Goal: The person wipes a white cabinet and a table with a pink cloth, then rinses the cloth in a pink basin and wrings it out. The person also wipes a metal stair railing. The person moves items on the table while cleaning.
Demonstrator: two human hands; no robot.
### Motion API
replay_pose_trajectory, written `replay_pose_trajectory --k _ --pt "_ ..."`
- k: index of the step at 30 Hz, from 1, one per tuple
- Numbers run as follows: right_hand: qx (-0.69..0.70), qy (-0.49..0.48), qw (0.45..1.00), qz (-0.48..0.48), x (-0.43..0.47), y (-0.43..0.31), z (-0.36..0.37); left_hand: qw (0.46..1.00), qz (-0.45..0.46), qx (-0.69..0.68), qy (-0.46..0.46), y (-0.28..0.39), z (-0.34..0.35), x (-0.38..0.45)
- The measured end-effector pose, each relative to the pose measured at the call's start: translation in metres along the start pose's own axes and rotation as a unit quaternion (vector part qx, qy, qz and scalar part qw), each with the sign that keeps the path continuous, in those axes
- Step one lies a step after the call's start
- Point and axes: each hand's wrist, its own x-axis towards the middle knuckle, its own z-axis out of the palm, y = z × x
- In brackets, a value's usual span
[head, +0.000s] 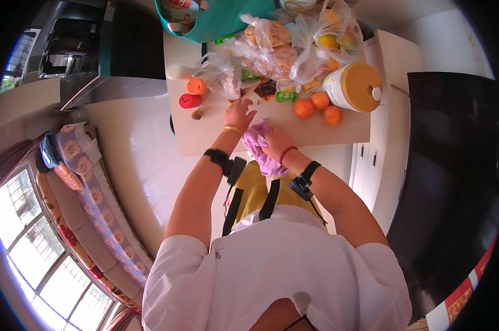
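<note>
My right hand (277, 142) grips a crumpled purple towel (257, 142), which hangs partly over the front edge of the light-topped table (216, 136). My left hand (238, 115) hovers over or rests on the tabletop, thumb and fingers apart; I cannot tell whether it touches the surface. Just beyond its fingers lie a knotted clear plastic bag (224, 74) and a dark brown packet (266, 89). To its left are a red-capped container (190, 101), an orange-capped one (196, 86) and a small brownish fruit (197, 114).
Three oranges (304, 109) sit beside a large tub with a mustard-yellow lid (361, 87). A small green packet (286, 97) lies nearby. Clear bags of bread-like food (270, 53) and fruit (330, 41) crowd the back, next to a teal bag (224, 20). A white cup (177, 71) stands at the left.
</note>
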Motion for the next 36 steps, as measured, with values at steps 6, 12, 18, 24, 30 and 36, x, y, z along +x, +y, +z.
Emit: replay_pose_trajectory --k 6,12,18,24,30,36 --pt "-0.006 -0.020 0.999 0.029 -0.009 0.022 -0.013 0.994 -0.017 0.104 0.009 0.012 0.030 0.031" --pt "0.004 -0.027 0.999 0.042 -0.010 0.020 -0.014 0.992 -0.023 0.105 0.067 0.013 0.040 0.027" --pt "-0.022 -0.007 1.000 0.017 -0.009 0.015 -0.016 0.993 -0.007 -0.083 0.088 -0.038 -0.030 -0.086" --pt "-0.097 -0.030 0.991 0.086 -0.008 0.004 -0.007 0.946 -0.181 -0.002 0.269 -0.207 -0.123 -0.160" --pt "-0.028 0.056 0.991 0.118 -0.015 -0.006 -0.001 0.955 -0.277 0.037 0.102 -0.316 -0.126 -0.118" --pt "0.084 0.104 0.980 0.149 -0.001 -0.028 -0.023 0.976 -0.206 -0.021 0.068 -0.334 -0.148 -0.126"
